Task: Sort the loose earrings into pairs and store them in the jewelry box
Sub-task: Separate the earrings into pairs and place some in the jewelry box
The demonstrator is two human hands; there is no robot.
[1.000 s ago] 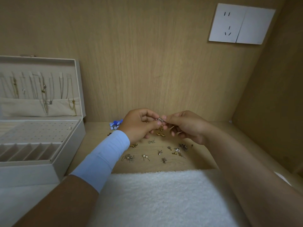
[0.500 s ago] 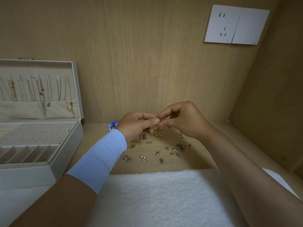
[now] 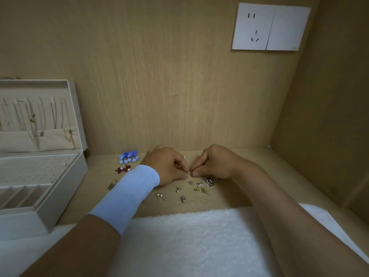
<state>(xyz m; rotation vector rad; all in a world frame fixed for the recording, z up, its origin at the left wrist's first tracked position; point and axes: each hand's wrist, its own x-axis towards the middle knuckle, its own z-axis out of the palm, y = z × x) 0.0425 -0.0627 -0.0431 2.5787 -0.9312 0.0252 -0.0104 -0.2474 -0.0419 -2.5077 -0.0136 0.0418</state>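
Left hand [image 3: 167, 166] and right hand [image 3: 213, 164] curled, fingertips meeting in pinch; what's pinched too small to tell. Earrings [image 3: 200, 184] scattered just under hands. Box [image 3: 65, 196] well left of left hand.

Dim, warm, even indoor light, source out of view. Soft shadows under left hand [image 3: 167, 166] and right hand [image 3: 215, 164], beside jewelry box [image 3: 65, 196] at left. Wide-angle bending at edges, socket plate [image 3: 270, 27] skewed far right. Slightly soft overall; loose earrings [image 3: 196, 188] tiny, detail lost.
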